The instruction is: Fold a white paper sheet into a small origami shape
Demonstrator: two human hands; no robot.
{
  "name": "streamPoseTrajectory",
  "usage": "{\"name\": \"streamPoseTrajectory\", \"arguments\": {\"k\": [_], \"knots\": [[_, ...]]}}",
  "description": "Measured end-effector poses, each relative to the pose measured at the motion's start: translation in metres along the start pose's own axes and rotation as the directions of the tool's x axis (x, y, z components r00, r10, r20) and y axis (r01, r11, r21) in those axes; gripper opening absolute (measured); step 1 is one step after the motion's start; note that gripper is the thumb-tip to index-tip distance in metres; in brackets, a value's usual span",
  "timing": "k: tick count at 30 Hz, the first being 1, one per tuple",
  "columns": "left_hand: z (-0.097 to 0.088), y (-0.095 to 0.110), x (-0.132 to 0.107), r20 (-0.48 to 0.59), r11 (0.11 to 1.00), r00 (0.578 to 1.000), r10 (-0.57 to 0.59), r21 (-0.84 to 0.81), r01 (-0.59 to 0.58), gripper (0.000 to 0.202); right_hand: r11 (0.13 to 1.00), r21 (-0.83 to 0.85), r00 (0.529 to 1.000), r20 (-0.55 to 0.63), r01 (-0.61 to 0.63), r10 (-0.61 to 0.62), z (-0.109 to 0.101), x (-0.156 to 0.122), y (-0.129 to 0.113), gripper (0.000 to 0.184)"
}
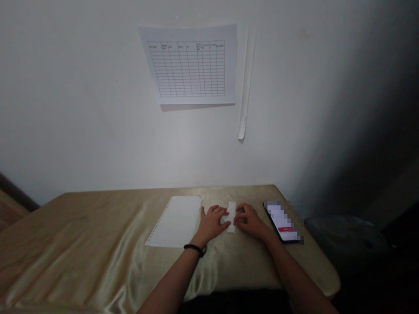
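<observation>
A narrow white paper strip (231, 205) lies upright in my view on the satin-covered table, between my two hands. My left hand (212, 223), with a black band at the wrist, rests at its left edge; the thumb and fingers are spread, and their tips touch the strip. From the other side my right hand (251, 221) reaches the right edge with curled fingers, the thumb and a fingertip pinched together there. Just left of my left hand is a white loose-leaf sheet (175, 222) with punched holes down its left side.
A phone (284, 224) with a lit screen lies right of my right hand. Shiny gold cloth (98, 244) with folds covers the table. On the wall behind hang a printed table sheet (193, 69) and a long white strip (246, 87). A dark bundle (343, 240) sits beyond the right edge.
</observation>
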State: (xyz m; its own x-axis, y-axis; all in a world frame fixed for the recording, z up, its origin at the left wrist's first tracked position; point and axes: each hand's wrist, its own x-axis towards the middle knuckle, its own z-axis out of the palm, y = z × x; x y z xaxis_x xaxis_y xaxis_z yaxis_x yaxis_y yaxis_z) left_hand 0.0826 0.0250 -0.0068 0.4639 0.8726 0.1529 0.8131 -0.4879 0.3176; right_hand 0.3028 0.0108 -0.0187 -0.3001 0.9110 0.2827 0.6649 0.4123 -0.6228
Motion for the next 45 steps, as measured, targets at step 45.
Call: {"name": "streamPoseTrajectory", "arguments": {"k": [45], "knots": [[0.0001,0.0014,-0.0002,-0.017,1.0,1.0,-0.008,-0.009,0.008,0.042,0.991,0.137,0.999,0.041,0.005,-0.011,-0.0024,-0.0065,-0.0032,0.003]]}}
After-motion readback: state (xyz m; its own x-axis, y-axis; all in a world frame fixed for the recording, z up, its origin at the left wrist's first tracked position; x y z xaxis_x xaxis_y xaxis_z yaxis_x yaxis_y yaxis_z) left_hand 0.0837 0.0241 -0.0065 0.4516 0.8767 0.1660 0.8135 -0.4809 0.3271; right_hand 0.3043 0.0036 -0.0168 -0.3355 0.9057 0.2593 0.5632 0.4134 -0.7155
